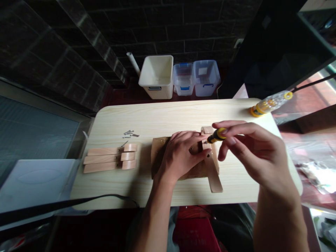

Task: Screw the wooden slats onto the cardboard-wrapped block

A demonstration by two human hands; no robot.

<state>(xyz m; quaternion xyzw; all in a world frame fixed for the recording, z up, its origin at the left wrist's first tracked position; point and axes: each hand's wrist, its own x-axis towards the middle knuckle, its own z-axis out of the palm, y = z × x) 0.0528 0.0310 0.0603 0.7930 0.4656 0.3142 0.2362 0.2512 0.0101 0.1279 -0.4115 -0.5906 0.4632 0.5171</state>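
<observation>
screwdriver (217,135) in the right hand (257,150), its handle pinched between thumb and fingers, points at a small screw (205,142) in a wooden strip (214,180) with a curved end. that strip lies across the right end of the brown block (157,154), the landmark here. the left hand (181,150) is spread wide over the block, thumb and forefinger braced on the strip. this one looks partly fastened, its screw apparently not fully driven; a second hole shows nearer the wearer. left of the block, three similar strips (102,160) lie unattached, with loose screws (128,132) beyond them.
</observation>
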